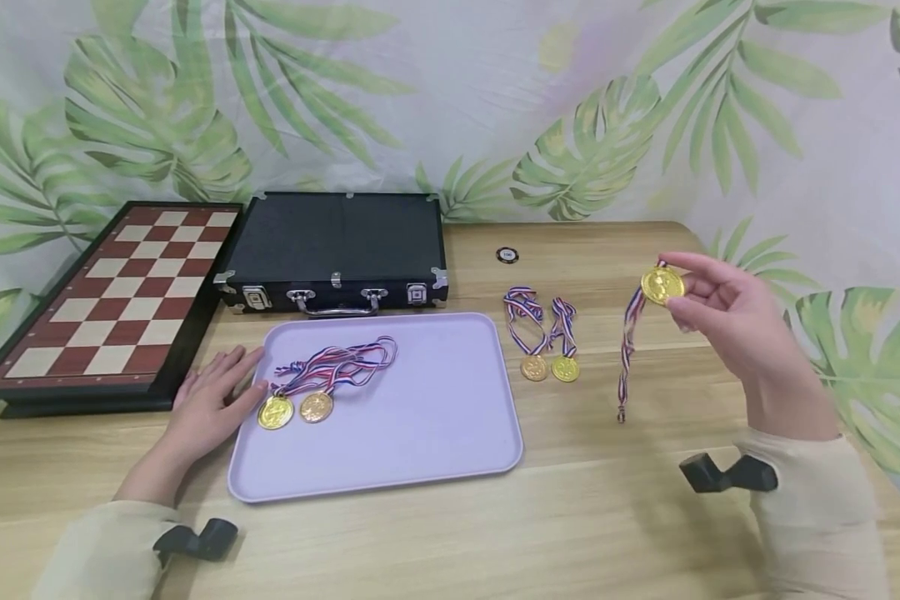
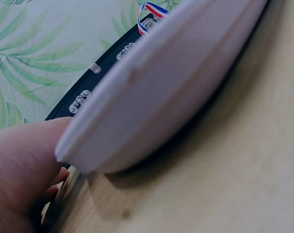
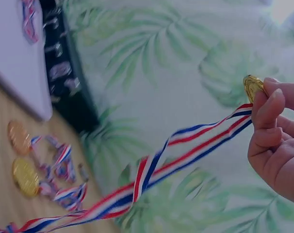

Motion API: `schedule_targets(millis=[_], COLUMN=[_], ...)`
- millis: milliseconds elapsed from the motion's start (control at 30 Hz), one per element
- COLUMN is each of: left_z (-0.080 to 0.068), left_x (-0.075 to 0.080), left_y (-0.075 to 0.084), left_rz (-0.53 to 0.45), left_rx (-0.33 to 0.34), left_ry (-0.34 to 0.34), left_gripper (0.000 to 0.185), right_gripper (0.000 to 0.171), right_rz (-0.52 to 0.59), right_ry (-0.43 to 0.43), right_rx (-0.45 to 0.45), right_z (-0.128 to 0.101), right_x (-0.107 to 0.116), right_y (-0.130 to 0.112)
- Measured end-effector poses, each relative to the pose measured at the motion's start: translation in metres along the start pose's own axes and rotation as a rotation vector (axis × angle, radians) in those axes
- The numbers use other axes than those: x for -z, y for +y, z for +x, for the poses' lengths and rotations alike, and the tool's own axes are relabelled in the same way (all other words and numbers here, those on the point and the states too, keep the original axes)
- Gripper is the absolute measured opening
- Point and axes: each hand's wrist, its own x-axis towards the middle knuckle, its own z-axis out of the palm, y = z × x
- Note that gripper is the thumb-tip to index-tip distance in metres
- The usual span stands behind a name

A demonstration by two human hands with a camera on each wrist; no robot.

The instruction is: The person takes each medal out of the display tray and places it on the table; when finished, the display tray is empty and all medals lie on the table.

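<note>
1. The right hand (image 1: 727, 321) is raised above the table's right side, thumb and fingertips pinched on a gold medal (image 1: 662, 284). Its striped ribbon (image 1: 628, 350) hangs down, the lower end touching or nearly touching the wood.
2. The right wrist view confirms this: fingers (image 3: 268, 109) are curled on the medal's rim (image 3: 253, 87), and the ribbon (image 3: 152, 177) trails away slack.
3. The left hand (image 1: 213, 400) lies flat on the table, fingers straight and slightly spread, touching the left edge of the lilac tray (image 1: 420, 417). It grips nothing. In the left wrist view the tray rim (image 2: 152, 97) fills the frame at close range.
4. Done so far, as judged: two medals (image 1: 296, 408) lie on the tray near its left edge, side by side, with their ribbons bunched behind them.
5. Left, as judged: the lifted medal is not yet on the tray, and two more medals (image 1: 549, 367) lie on the bare wood just right of the tray, ribbons looped. That puts roughly two of five in place, assuming the tray is the collection point.
6. Surface: a light wood-grain table (image 1: 570, 517). At the back stand a closed black case (image 1: 337, 246) with metal latches and a red-and-cream chessboard (image 1: 120, 300) to its left. A small dark round chip (image 1: 507, 255) sits alone behind the loose medals.
7. Room: a pale backdrop printed with green palm leaves (image 1: 592, 150) hangs behind and to the right.
</note>
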Motion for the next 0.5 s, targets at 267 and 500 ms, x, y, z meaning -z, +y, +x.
schedule_targets(millis=[267,500], left_z=[0.000,0.000], left_x=[0.000,0.000], left_y=[-0.001,-0.001], left_rz=[-0.001,0.002], left_rx=[0.000,0.005], left_ry=[0.003,0.004], left_gripper=[0.053,0.053], right_gripper=[0.044,0.054], right_rz=[-0.001,-0.021], right_ry=[0.188,0.261], right_rx=[-0.254,-0.348], right_z=[0.054,0.090], right_x=[0.033,0.044], right_y=[0.034,0.046])
